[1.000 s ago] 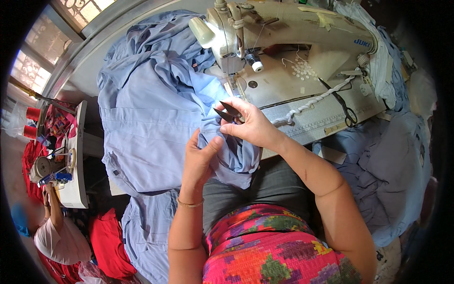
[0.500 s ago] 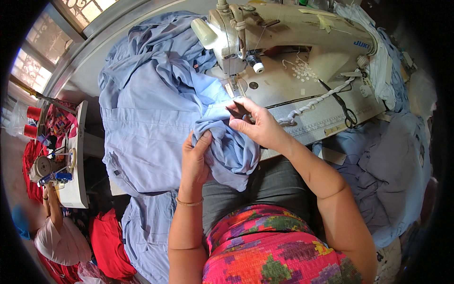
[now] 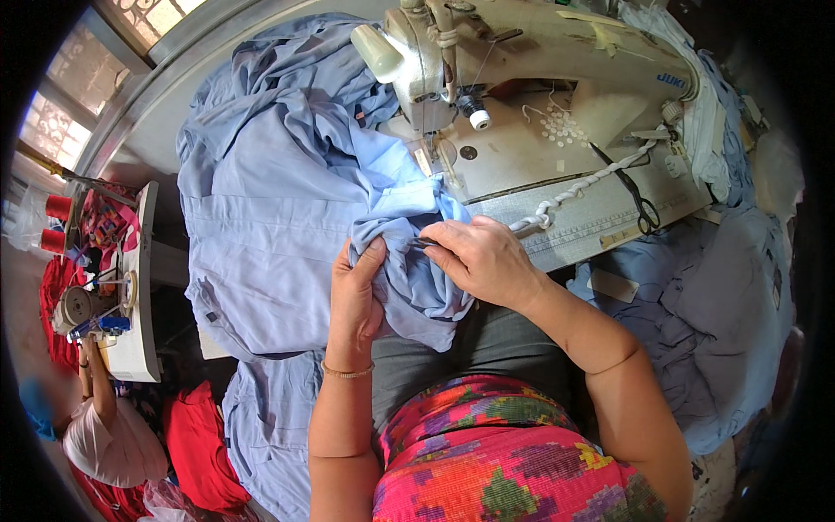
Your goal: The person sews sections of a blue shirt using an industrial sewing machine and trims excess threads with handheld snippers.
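A light blue garment (image 3: 270, 230) spreads over the sewing table, part of it bunched up near my lap. My left hand (image 3: 355, 283) is closed on that bunched fabric, thumb on top. Small dark thread snips (image 3: 424, 243) are in my closed right hand (image 3: 478, 257), mostly hidden by the fingers. Their dark tips meet the fabric just right of my left thumb. Beyond my hands stands a sewing machine (image 3: 557, 48), its needle area (image 3: 429, 143) beside the garment's far edge.
Black scissors (image 3: 628, 187) and a twisted white cord (image 3: 591, 181) lie on the machine bed, with several white buttons (image 3: 564, 130) behind them. More blue garments (image 3: 696, 304) are heaped at the right. A co-worker (image 3: 113, 439) sits at another machine on the left.
My right hand has come nearer and down from beside the needle, bringing the snips to the bunched fabric. My left hand keeps its hold almost unmoved.
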`<state>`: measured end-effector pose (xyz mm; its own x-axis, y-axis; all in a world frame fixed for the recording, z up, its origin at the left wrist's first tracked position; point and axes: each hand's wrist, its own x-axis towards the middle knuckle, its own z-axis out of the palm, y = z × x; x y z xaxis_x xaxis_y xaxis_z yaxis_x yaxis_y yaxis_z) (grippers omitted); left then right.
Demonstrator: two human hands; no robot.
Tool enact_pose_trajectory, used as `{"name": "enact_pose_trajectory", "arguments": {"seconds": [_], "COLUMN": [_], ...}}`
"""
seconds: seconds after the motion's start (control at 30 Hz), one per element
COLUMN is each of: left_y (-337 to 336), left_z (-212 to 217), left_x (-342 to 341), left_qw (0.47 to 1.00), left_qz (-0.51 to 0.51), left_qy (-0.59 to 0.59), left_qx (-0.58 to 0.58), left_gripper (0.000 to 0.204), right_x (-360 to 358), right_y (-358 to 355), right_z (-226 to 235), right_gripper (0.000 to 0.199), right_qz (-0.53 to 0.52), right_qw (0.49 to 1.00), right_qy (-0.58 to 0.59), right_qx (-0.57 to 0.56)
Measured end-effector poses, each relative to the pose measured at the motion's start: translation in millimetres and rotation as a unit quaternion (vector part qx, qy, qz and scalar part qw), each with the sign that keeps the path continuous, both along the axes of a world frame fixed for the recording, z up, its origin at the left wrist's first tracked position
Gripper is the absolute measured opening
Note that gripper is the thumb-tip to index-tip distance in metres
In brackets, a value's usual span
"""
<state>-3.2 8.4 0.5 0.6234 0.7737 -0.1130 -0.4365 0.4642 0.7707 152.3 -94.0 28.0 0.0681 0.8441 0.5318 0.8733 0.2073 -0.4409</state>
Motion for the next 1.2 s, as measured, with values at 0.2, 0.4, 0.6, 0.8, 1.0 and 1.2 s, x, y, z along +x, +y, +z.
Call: {"name": "enact_pose_trajectory", "arguments": {"seconds": [0.2,0.4,0.6,0.8,1.0,1.2], "left_y": [-1,-1,-6,-6,-6,-7], "left_z": [-1,-3,5,4,6,8], "left_x": [0,0,4,7,10,12], "left_qw": [1.0,1.0,1.0,0.996,0.997,0.997], "left_qz": [-0.003,-0.002,0.007,0.036,0.046,0.049], "left_qy": [0.0,0.009,0.018,0.06,0.049,0.052], "left_qx": [0.008,0.029,0.021,0.061,0.045,0.037], "left_gripper": [0.019,0.02,0.019,0.019,0.018,0.018], "right_x": [-1,-5,-9,-8,-4,-2], "right_y": [1,1,2,4,7,8], "right_z": [-2,-2,-5,-11,-12,-17], "right_gripper": [0.016,0.016,0.016,0.016,0.016,0.016], "right_qz": [-0.01,-0.039,-0.048,-0.03,0.004,-0.01], "right_qw": [1.0,0.998,0.999,1.0,1.0,0.998], "right_qy": [-0.012,-0.043,-0.019,-0.002,0.022,-0.049], "right_qx": [-0.013,-0.013,-0.014,0.002,0.021,0.023]}}
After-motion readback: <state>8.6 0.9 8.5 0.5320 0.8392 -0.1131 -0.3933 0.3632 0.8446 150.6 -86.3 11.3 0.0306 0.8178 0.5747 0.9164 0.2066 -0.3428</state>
